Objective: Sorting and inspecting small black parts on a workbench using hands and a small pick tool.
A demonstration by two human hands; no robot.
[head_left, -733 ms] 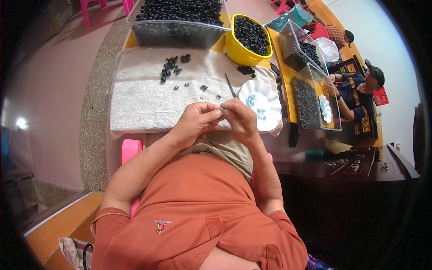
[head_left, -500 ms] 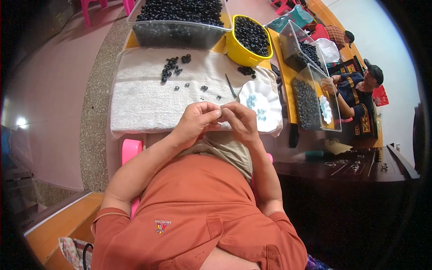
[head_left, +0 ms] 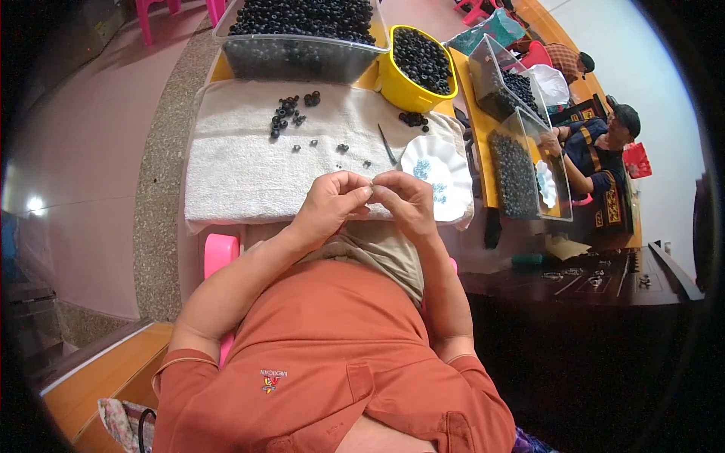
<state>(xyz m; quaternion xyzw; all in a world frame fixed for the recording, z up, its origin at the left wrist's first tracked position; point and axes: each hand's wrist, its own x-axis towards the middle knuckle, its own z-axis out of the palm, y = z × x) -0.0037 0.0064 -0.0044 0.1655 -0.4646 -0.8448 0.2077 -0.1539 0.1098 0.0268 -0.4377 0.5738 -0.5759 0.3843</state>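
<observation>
Stretching along the left, the pinkish floor [head_left: 83,211] is lying open, and the white towel [head_left: 245,181] is lying bare at its near left. Behind its far edge, a large clear box [head_left: 302,60] is holding round black pieces [head_left: 302,19]; a smaller yellow tub [head_left: 415,93] is holding more. A scalloped plate [head_left: 457,177] is bearing pale blue bits [head_left: 421,169] just beyond the right hand [head_left: 408,208]. That hand and the left hand [head_left: 325,208] are meeting, fingertips pinched together; anything between is too small to tell. Beyond, loose black pieces [head_left: 283,113] are dotting the towel, and a slim dark tool [head_left: 386,142] is resting beside the plate.
</observation>
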